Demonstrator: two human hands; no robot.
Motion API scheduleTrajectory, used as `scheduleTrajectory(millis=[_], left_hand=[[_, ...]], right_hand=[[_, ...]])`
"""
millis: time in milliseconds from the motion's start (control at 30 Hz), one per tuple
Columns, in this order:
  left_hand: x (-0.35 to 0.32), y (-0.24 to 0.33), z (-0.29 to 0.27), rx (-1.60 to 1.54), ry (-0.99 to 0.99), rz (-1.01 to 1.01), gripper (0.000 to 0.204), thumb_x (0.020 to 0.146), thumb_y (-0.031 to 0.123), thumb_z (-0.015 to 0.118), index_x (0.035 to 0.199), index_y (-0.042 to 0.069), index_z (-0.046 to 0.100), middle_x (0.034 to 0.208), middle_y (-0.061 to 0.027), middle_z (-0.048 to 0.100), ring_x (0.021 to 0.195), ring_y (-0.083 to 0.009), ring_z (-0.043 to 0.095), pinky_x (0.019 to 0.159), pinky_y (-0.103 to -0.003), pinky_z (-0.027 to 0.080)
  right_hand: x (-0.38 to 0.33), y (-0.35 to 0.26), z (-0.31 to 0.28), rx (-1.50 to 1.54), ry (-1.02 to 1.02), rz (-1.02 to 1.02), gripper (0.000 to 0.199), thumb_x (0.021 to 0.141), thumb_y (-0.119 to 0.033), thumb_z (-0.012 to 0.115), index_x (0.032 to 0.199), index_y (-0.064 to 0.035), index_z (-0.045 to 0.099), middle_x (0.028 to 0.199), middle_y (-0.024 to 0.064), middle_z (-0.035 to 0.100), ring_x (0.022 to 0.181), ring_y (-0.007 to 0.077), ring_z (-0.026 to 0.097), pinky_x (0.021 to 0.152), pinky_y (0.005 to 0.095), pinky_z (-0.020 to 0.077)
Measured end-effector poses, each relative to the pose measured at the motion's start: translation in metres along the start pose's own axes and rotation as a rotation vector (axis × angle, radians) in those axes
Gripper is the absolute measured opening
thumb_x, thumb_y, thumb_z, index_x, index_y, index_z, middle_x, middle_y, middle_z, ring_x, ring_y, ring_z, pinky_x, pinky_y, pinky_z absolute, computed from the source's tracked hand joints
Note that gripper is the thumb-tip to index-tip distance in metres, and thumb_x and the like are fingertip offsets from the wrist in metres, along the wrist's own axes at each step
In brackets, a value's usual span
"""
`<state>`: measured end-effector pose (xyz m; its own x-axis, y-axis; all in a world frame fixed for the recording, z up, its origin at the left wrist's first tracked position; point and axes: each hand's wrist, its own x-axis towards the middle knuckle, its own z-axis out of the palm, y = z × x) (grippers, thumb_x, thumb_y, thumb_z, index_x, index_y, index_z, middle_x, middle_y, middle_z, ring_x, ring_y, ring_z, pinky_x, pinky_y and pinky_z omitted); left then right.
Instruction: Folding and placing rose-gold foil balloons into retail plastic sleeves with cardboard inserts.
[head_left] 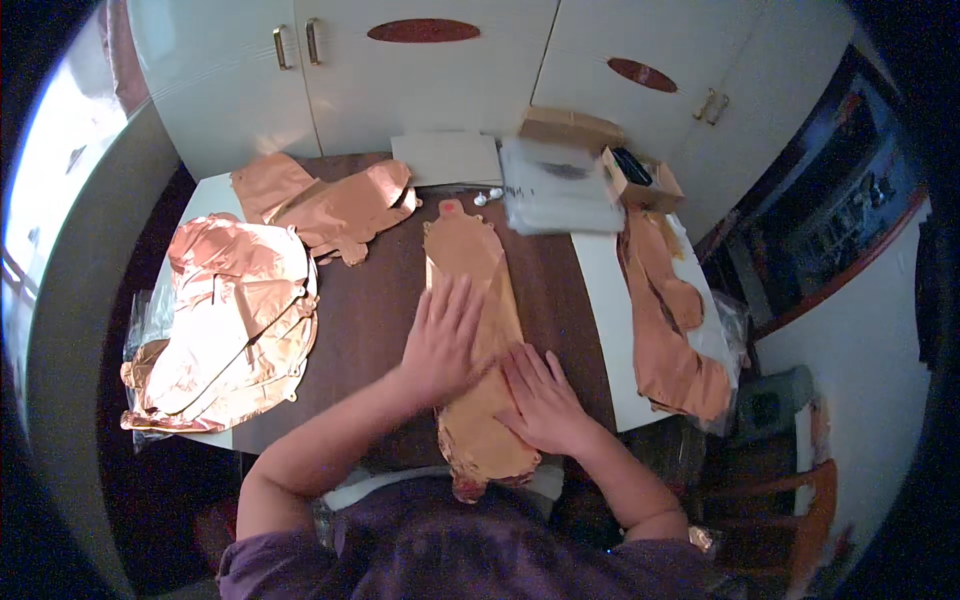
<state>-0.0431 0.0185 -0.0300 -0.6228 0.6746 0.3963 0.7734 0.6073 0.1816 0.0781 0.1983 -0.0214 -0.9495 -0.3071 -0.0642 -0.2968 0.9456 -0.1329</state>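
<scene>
Left hand [445,335]: fingers straight, parted, over the copper foil balloon [467,262]; whether touching, I cannot tell.
Right hand [545,405]: fingers spread, across its right edge.
Room: brown tabletop [365,310], wider left of the fingers than right.
Hidden: balloon surface beneath both palms.

**Table Covered in Copper-Coloured Foil**
A shiny heap [240,290] fills the left of the brown-and-white table [365,330]; a smaller piece [345,205] lies far left, a long piece [466,255] centrally, a bent piece [655,340] right, a plastic pack [560,195] far right.
</scene>
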Motion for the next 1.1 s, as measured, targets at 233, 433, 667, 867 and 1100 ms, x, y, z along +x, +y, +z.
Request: scheduleTrajectory(millis=[233,433,667,867,1100], left_hand=[[-0.049,-0.006,0.006,-0.015,-0.125,-0.043,0.088,0.088,0.062,0.047,0.138,-0.010,0.038,0.145,-0.0321,0.033,0.138,-0.0464,0.027,0.111,-0.059,0.020],[-0.052,-0.002,0.006,0.054,-0.148,-0.065,0.091,0.087,0.065,0.044,0.141,-0.007,0.036,0.148,-0.0283,0.030,0.139,-0.0456,0.023,0.112,-0.057,0.019],[-0.047,-0.005,0.005,0.037,-0.163,-0.052,0.085,0.088,0.064,0.043,0.138,-0.004,0.042,0.147,-0.0281,0.033,0.137,-0.0474,0.027,0.111,-0.057,0.022],[-0.048,-0.005,-0.003,0.016,-0.157,-0.050,0.083,0.090,0.062,0.041,0.140,-0.003,0.040,0.148,-0.0274,0.031,0.139,-0.0462,0.025,0.112,-0.057,0.021],[-0.048,-0.002,-0.001,0.027,-0.180,-0.047,0.084,0.090,0.064,0.039,0.142,-0.002,0.038,0.149,-0.0269,0.030,0.140,-0.0460,0.022,0.113,-0.057,0.018]], right_hand=[[0.064,0.055,-0.041,0.391,0.196,-0.144,0.051,0.090,-0.032,0.061,0.126,0.0030,0.052,0.129,0.0207,0.054,0.121,0.0347,0.051,0.102,0.0439,0.0402],[0.247,0.097,-0.087,0.267,0.242,0.064,0.041,0.085,-0.028,0.065,0.114,-0.0010,0.060,0.104,0.0221,0.064,0.106,0.0369,0.060,0.091,0.0434,0.0481],[0.373,0.092,-0.063,-0.040,0.110,0.027,0.038,0.083,-0.030,0.066,0.109,-0.0027,0.062,0.110,0.0195,0.065,0.105,0.0371,0.061,0.090,0.0474,0.0479],[0.383,0.098,-0.059,-0.417,0.043,-0.142,0.021,0.086,-0.018,0.052,0.093,-0.0061,0.068,0.086,0.0161,0.069,0.083,0.0365,0.067,0.074,0.0470,0.0535],[0.374,0.108,-0.055,-0.414,0.624,-0.068,0.015,0.082,-0.015,0.053,0.081,-0.0066,0.066,0.079,0.0150,0.067,0.075,0.0348,0.065,0.064,0.0483,0.0513]])
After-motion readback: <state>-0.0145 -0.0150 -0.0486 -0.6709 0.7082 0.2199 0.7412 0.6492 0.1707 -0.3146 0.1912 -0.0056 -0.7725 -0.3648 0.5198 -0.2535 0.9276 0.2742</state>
